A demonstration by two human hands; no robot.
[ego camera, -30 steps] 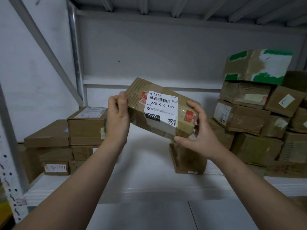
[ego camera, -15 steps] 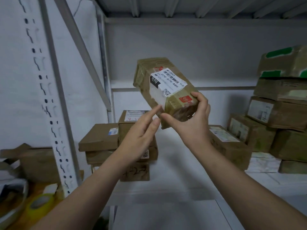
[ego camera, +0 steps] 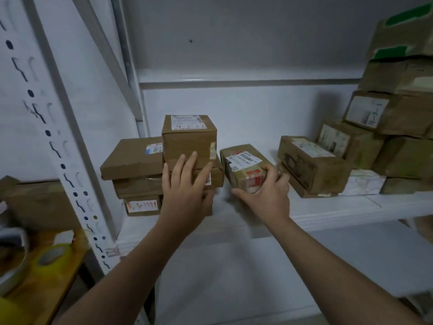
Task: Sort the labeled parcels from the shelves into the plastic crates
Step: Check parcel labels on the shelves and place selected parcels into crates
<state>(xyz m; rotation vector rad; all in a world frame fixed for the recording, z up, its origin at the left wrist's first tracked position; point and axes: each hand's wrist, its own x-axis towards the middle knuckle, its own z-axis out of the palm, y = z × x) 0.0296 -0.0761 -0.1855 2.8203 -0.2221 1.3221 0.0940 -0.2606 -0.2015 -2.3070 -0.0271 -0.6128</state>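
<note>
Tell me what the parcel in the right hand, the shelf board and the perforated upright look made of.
The parcel in the right hand: brown cardboard, glossy where clear tape wraps it, with a white paper label. The shelf board: smooth white, probably painted metal; unsure. The upright: white painted metal, judging by its punched slots.

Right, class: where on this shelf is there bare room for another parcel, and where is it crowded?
Free: the shelf behind the taped parcel in the right hand, between the left stack and the low boxes; the front strip. Crowded: that stack, which the left hand touches, and the right pile.
</note>
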